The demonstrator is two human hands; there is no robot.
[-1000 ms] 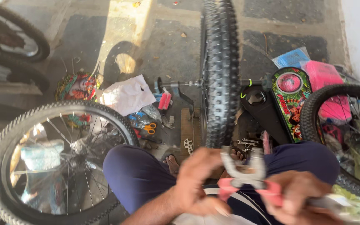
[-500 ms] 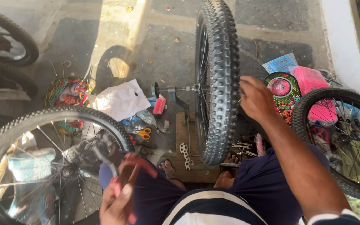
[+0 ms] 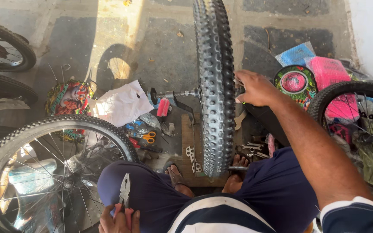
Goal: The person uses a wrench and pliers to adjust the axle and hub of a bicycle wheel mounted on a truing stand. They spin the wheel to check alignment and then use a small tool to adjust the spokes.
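Observation:
A knobby bicycle tyre [image 3: 214, 86] stands upright on a truing stand in front of me, between my knees. My right hand [image 3: 255, 88] reaches to its right side near the hub and touches the wheel there. At the lower left, my left hand [image 3: 117, 220] rests on my thigh and grips red-handled pliers [image 3: 124, 194], jaws pointing up. The stand's axle arm [image 3: 171, 93] sticks out to the tyre's left.
A spoked wheel [image 3: 44, 172] lies at lower left, another wheel [image 3: 359, 129] at right. Orange scissors [image 3: 148, 137], a white plastic bag [image 3: 121, 103], spanners [image 3: 251, 149] and colourful covers [image 3: 296, 84] litter the concrete floor. More tyres [image 3: 5, 51] stand at far left.
My hands have parted from holding the pliers together. The left hand carried the pliers down to my left thigh. The right hand reached forward to the wheel's hub side.

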